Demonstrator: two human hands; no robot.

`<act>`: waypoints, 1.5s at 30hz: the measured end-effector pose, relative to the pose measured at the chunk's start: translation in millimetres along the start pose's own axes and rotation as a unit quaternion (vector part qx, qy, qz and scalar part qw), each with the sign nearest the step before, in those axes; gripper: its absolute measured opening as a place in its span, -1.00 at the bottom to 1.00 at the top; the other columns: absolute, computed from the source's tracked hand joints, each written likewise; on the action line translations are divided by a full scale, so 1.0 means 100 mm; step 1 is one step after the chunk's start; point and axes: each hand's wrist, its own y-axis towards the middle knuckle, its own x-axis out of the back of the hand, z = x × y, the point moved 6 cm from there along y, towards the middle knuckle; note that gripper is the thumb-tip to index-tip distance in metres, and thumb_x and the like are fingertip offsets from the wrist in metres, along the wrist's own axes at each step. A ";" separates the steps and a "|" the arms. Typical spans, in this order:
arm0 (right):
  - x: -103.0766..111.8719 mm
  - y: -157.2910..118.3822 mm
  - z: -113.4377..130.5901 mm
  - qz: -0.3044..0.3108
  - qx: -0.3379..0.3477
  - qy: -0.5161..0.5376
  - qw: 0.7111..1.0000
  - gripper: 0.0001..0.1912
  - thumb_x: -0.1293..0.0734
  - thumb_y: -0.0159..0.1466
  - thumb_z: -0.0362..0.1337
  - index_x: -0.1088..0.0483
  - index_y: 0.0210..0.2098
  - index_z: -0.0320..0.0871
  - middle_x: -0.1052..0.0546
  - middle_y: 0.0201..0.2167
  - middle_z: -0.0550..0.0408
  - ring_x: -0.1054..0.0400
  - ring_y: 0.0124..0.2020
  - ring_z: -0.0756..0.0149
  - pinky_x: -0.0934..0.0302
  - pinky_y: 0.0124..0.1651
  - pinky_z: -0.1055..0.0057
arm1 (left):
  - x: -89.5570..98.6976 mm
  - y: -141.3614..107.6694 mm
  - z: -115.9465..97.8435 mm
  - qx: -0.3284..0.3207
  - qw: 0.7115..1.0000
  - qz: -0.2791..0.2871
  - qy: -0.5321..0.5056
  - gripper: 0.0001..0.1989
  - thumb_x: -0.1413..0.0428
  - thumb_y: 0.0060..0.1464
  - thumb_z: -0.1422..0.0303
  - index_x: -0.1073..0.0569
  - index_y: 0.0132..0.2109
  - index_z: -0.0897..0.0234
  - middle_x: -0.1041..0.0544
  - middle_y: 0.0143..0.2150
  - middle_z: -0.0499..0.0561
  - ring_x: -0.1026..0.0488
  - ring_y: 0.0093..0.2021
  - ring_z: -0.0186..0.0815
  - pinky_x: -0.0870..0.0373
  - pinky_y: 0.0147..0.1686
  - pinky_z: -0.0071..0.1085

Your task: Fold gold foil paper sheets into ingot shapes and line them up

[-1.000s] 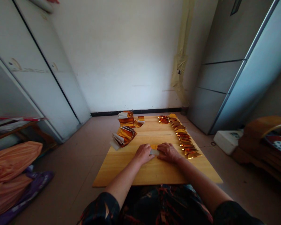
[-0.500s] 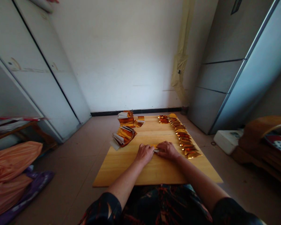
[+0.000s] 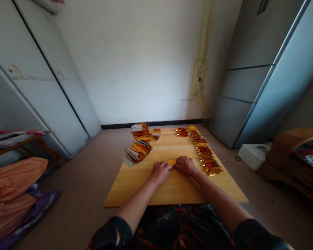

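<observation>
A small sheet of gold foil paper [image 3: 171, 162] lies on the wooden board between my hands, mostly covered by them. My left hand [image 3: 160, 172] presses its left side, fingers curled down onto the paper. On the other side my right hand [image 3: 185, 165] grips the paper with bent fingers. Stacks of gold sheets with pale backs [image 3: 140, 150] rest at the board's left, apart from my left hand. To the right of my right hand runs a row of folded gold foil pieces [image 3: 205, 152], overlapping one another.
The wooden board [image 3: 130, 189] sits low in front of my lap. More gold paper [image 3: 141, 132] lies at its far left. A tall grey refrigerator [image 3: 240, 80], a white box [image 3: 254, 156] and a wooden seat [image 3: 289, 156] stand right; orange bags [image 3: 15, 177] lie left.
My hands have shifted slightly on the paper. The pale patch between them has shrunk, and more of the gold side shows. The stacks and the row are unchanged.
</observation>
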 end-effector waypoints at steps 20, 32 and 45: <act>-0.08 0.18 0.00 0.032 -0.116 -0.055 0.991 -0.83 -0.28 0.18 -0.16 -0.50 -0.36 -0.04 -0.48 -0.20 0.05 -0.26 -0.12 0.20 -0.03 -0.14 0.31 | 0.00 -0.04 0.01 0.014 0.999 0.040 -0.018 -0.65 0.05 0.12 0.44 -0.34 0.04 0.04 -0.42 -0.07 0.01 -0.32 0.00 -0.21 -0.03 0.11 -0.08; -0.08 0.19 -0.10 0.051 -0.118 -0.003 0.992 -0.82 -0.34 0.07 -0.26 -0.53 -0.32 0.03 -0.50 -0.20 0.13 -0.31 -0.12 0.23 -0.04 -0.09 0.35 | 0.04 -0.08 -0.01 0.000 0.999 0.032 -0.030 -0.77 0.04 0.17 0.37 -0.43 -0.08 0.01 -0.39 -0.08 -0.02 -0.33 -0.03 -0.23 0.07 0.12 0.12; -0.06 0.22 -0.11 0.065 -0.125 0.012 0.990 -0.81 -0.30 0.11 -0.30 -0.54 -0.35 0.05 -0.51 -0.16 0.17 -0.32 -0.10 0.26 -0.07 -0.07 0.33 | 0.06 -0.08 0.00 0.006 0.998 0.060 -0.037 -0.77 0.01 0.13 0.38 -0.42 -0.10 0.00 -0.37 -0.05 -0.04 -0.31 0.00 -0.23 0.15 0.15 0.18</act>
